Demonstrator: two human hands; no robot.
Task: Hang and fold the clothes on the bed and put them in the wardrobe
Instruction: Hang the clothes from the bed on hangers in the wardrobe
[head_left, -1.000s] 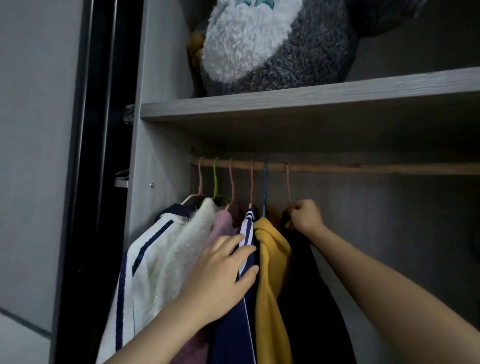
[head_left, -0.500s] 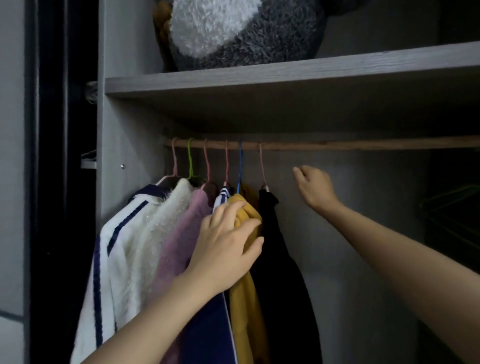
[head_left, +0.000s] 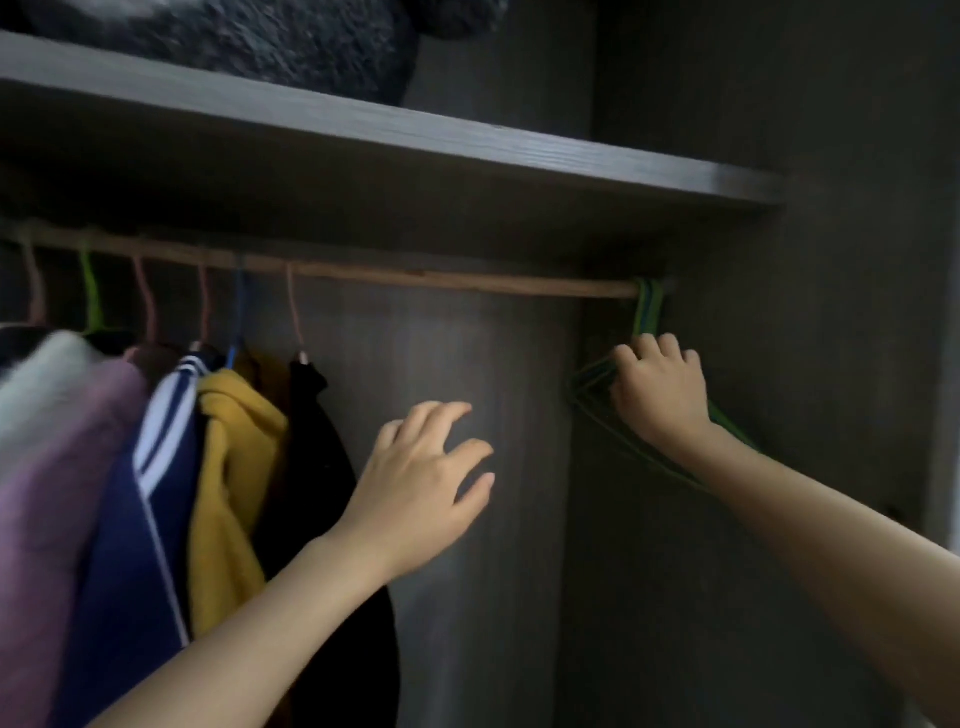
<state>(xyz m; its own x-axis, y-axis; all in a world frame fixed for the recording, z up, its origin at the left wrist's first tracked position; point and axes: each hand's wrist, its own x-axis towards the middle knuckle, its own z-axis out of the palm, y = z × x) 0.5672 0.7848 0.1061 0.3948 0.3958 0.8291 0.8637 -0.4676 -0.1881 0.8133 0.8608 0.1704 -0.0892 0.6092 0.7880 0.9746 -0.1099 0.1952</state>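
Inside the wardrobe a wooden rail (head_left: 441, 278) runs under a grey shelf (head_left: 363, 130). Several garments hang at its left end: a white fluffy one (head_left: 36, 384), a pink one (head_left: 57, 467), a navy one with white stripes (head_left: 140, 519), a yellow one (head_left: 234, 467) and a black one (head_left: 317, 441). At the rail's right end hangs a bunch of empty green hangers (head_left: 647, 312). My right hand (head_left: 660, 395) grips these hangers just below their hooks. My left hand (head_left: 421, 478) hovers in the gap right of the black garment, fingers spread, holding nothing.
A grey plush toy (head_left: 270, 47) lies on the shelf above. The wardrobe's dark back wall (head_left: 467, 415) shows behind the bare middle stretch of rail. The right side panel (head_left: 831, 415) stands close beside the empty hangers.
The view has swung right. My right hand left the black garment's hanger, travelled right along the rail and took hold of the green hangers. My left hand came off the clothes and moved right.
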